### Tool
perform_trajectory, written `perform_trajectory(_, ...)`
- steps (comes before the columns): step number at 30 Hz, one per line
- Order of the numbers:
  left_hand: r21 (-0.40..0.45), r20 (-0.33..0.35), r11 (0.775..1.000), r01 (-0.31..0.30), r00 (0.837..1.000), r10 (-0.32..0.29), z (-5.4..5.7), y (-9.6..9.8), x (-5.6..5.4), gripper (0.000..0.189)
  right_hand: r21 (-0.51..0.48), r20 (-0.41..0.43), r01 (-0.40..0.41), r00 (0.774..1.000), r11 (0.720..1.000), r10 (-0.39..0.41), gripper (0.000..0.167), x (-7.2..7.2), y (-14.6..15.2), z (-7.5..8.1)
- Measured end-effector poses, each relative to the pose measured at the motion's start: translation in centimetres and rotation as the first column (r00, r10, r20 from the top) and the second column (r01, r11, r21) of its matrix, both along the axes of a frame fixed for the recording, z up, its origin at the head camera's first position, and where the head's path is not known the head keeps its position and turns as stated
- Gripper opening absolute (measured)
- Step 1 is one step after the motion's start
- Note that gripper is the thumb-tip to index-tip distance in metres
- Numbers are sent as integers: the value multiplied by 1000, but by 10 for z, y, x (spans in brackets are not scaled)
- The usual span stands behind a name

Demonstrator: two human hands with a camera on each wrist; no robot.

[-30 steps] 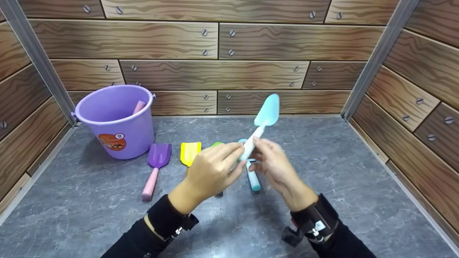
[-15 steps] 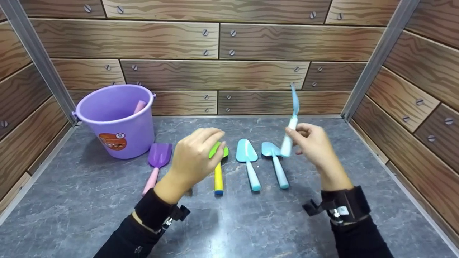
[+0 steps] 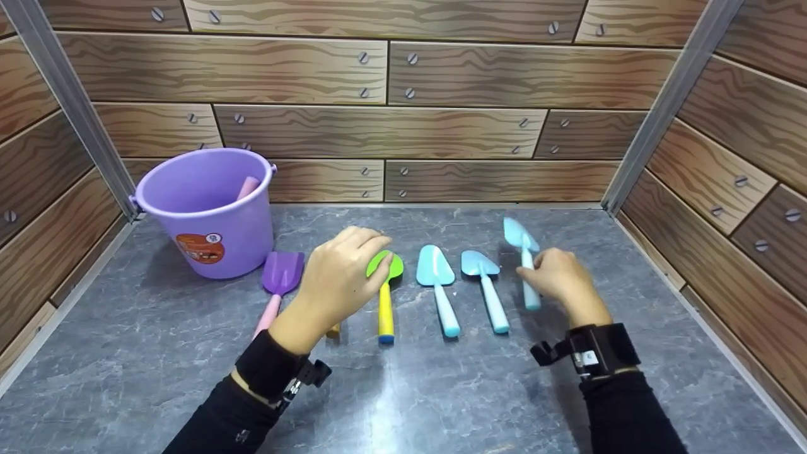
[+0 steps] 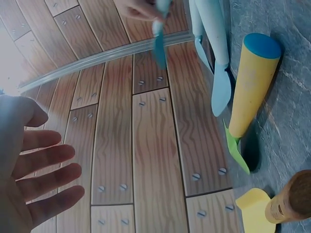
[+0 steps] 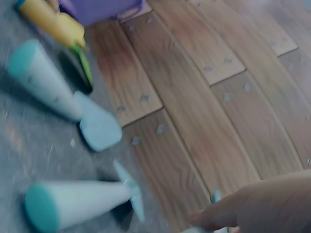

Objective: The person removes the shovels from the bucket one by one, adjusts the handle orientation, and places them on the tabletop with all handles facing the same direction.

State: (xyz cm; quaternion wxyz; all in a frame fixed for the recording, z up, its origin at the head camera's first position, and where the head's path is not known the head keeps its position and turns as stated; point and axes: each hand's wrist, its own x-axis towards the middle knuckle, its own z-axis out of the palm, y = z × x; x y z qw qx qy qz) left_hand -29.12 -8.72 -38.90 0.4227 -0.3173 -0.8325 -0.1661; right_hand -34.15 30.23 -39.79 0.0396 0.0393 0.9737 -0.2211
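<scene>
My right hand [image 3: 561, 277] holds a light-blue toy trowel [image 3: 521, 234] by its handle, low at the right end of a row of toy shovels. To its left lie a second light-blue trowel [image 3: 481, 263] and a third light-blue trowel [image 3: 435, 266]. My left hand [image 3: 337, 284] hovers with loose fingers and holds nothing; in the left wrist view its fingers [image 4: 53, 160] are spread. Beside it lies a green spoon-shaped shovel [image 3: 386, 315] with a yellow handle. A yellow shovel [image 4: 255, 208] is mostly hidden beneath this hand in the head view. A purple shovel [image 3: 282, 272] has a pink handle.
A purple bucket [image 3: 233, 246] stands at the back left, a pink handle [image 3: 248, 187] showing inside it. Wood-patterned walls [image 3: 466, 75] enclose the grey marbled tabletop [image 3: 454, 397] at the back and sides.
My two hands have parted. The right hand has carried the light-blue trowel from the left hand to the right and lowered it. The left hand has let go and drawn back left.
</scene>
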Motion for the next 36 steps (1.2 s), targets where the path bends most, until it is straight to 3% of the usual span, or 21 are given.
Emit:
perform_trajectory(6,-22,61,999,36,998,-35,-7,2,-2,17,91,79,-9,997,996,2,38,-4,6,-11)
perform_trajectory(11,-152,161,981,122,982,-97,-15,1,-4,13,138,102,-14,995,990,0,37,-4,5,-15)
perform_trajectory(14,-226,274,953,202,952,-136,-17,-1,-6,12,166,107,-18,994,986,0,38,-4,4,-16)
perform_trajectory(18,-286,445,908,307,882,-158,-17,-3,-6,18,189,114,-21,993,982,-1,39,-4,2,-19)
perform_trajectory(21,-327,519,876,353,842,-146,-16,-3,-5,21,193,116,-21,993,981,-1,40,-4,2,-21)
perform_trajectory(23,-339,541,867,366,830,-138,-15,-3,-4,22,193,114,-21,993,981,-2,40,-5,2,-21)
perform_trajectory(28,-342,561,867,362,819,-121,-11,-5,-1,23,178,95,-16,996,984,-1,41,-10,4,-26)
perform_trajectory(32,-346,562,872,347,821,-104,-8,-6,0,25,166,88,-16,996,986,2,41,-19,12,-34)
perform_trajectory(36,-347,577,875,338,812,-85,-7,-6,1,27,164,101,-21,995,986,4,41,-14,12,-30)
